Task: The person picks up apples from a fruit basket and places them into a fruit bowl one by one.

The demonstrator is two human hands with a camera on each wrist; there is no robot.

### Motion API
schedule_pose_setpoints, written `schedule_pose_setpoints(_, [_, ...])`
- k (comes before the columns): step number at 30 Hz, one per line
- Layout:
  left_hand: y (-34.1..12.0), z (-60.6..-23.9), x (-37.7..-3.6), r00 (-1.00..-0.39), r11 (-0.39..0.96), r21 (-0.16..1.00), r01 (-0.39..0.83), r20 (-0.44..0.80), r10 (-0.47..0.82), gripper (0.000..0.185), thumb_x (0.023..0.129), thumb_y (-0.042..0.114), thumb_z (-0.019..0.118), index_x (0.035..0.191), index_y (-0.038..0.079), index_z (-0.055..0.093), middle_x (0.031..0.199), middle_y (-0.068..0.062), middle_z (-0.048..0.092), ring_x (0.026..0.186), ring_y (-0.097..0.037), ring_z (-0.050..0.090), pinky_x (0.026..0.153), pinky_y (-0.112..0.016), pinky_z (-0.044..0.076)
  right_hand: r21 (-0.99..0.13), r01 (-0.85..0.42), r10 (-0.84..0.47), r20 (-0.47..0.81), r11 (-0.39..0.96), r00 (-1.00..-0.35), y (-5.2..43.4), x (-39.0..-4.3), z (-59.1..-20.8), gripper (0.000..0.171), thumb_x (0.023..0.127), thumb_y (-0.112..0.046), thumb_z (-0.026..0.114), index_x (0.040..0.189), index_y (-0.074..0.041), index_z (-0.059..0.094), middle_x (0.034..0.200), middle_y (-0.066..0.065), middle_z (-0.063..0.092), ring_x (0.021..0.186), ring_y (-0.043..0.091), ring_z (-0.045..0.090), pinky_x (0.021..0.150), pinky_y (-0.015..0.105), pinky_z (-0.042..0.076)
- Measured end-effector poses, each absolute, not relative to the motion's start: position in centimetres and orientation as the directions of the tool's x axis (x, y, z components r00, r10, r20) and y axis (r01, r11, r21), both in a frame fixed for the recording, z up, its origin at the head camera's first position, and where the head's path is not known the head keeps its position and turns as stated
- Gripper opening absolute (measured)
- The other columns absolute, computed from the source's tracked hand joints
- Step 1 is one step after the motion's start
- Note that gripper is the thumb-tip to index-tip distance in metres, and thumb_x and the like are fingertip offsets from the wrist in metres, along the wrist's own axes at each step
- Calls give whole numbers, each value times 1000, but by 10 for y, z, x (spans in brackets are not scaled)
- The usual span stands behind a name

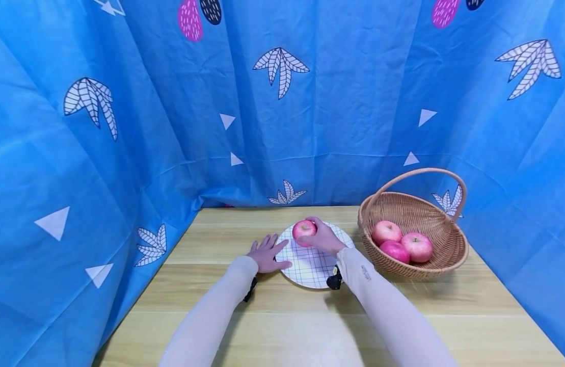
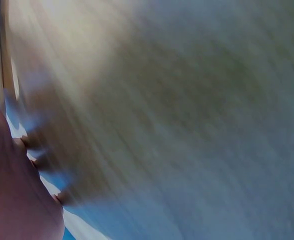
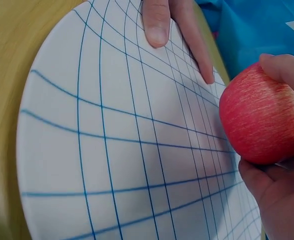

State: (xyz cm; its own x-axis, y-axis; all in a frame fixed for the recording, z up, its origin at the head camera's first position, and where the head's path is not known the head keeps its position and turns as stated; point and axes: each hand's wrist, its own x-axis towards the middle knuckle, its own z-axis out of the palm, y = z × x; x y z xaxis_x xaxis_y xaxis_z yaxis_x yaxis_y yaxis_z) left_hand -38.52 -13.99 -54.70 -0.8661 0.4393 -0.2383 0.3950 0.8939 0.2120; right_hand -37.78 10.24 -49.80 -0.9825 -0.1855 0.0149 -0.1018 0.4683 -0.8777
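Wood-grain surface, boxed in by blue patterned curtain on the left, back and right; open room is the near half of the surface and the strip left of the plate. One round white plate with a blue grid, smooth and glossy, sits mid-surface; its right rim is just beside the basket without clearly touching. Right hand is wrapped round one pink-red apple, fingers and thumb curled on it, over the far part of the plate; can't tell if the apple is touching the plate. Left hand lies flat, fingers straight, at the plate's left rim, fingertips on the plate edge in the right wrist view. One woven wicker basket, round with an arched handle, on the right near the curtain. Apples: four total, one in hand, three in the basket. Left wrist view is a motion blur, unreadable.
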Motion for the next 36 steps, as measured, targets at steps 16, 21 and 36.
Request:
schedule_pose_setpoints(16, [-137, -558, -389, -870, 894, 206, 398, -225, 439, 96, 82, 92, 33, 161, 44, 9, 171, -2, -4, 157, -31, -4, 122, -64, 0, -882, -108, -181, 27, 458, -983, 94, -383, -515, 86, 81, -34, 84, 152, -13, 39, 136, 13, 60, 123, 31, 60, 107, 49, 47])
schedule_pose_setpoints(21, [-135, -552, -385, -870, 899, 196, 393, -236, 432, 94, 84, 88, 36, 161, 41, 11, 171, -4, -2, 157, -31, -3, 122, -64, 1, -879, -91, -160, 17, 467, -987, 92, -387, -520, 86, 81, -36, 84, 152, -14, 39, 138, 12, 59, 126, 32, 57, 109, 50, 44])
schedule_pose_setpoints(36, [-140, -551, -387, -870, 896, 205, 393, -232, 435, 95, 84, 89, 35, 162, 41, 11, 171, -5, -3, 157, -32, -4, 122, -65, 0, -872, -124, -153, 57, 474, -987, 84, -393, -519, 89, 84, -35, 81, 155, -7, 35, 142, 18, 57, 130, 35, 56, 110, 50, 45])
